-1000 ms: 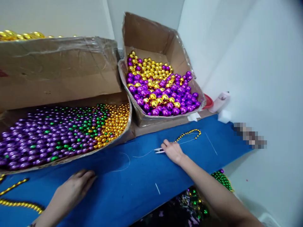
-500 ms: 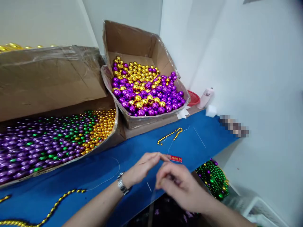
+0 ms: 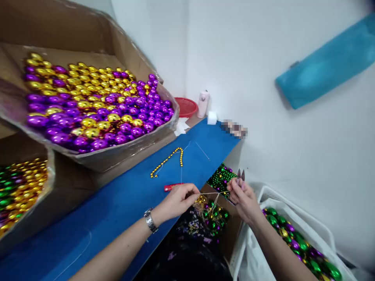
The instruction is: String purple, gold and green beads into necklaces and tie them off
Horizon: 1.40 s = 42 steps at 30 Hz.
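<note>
hands (image 3: 213,197) now apart, thread (image 3: 212,194) taut between them

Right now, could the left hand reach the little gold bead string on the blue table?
Probably yes: the gold bead string lies just beyond the left hand on bare blue table, but that hand is pinching thread.

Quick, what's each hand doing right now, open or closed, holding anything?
Left hand: closed, pinching the thin pale thread.
Right hand: closed on the thread's other end, with small metal snips poking up.

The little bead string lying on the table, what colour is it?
Gold. The bead string lies on the blue table, clearest in the head view.
</note>
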Available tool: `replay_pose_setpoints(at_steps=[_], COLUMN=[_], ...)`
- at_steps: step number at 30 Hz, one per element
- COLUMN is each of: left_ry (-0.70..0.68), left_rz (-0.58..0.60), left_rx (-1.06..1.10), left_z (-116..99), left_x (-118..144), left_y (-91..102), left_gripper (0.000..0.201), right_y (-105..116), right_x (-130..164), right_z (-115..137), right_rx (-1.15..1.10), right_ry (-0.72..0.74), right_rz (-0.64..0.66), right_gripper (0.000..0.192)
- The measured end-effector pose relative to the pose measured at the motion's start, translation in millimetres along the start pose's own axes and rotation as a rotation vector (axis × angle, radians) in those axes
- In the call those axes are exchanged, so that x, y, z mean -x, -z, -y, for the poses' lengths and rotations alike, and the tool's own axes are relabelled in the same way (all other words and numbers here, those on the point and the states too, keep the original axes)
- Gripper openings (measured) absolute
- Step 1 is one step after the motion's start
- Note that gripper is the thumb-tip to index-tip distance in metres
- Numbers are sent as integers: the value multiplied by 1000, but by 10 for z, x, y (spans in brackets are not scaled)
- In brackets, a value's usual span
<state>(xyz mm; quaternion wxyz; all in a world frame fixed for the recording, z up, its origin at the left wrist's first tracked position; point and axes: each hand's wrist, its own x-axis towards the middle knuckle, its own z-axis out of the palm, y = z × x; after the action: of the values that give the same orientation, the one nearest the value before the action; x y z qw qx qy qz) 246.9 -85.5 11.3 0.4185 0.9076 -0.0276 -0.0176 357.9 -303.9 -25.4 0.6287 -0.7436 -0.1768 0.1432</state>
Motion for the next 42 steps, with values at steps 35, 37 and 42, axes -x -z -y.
replay_pose_setpoints(at_steps=[35,37,42], left_ry=[-114,-120,-129], left_rz=[133,130,112], left_rx=[-531,-524,-484], left_z=[-131,-139,-171], left_x=[-772,-763,-740], left_y=[-534,-539,-545], left_gripper=[22,22,20], right_y=[487,449,399], right_x=[149,124,57], right_z=[-154,-170,-225], right_rx=[1040,1039,1053], right_ry=[162,166,174], right_rz=[315,309,298], right_gripper=[32,32,30])
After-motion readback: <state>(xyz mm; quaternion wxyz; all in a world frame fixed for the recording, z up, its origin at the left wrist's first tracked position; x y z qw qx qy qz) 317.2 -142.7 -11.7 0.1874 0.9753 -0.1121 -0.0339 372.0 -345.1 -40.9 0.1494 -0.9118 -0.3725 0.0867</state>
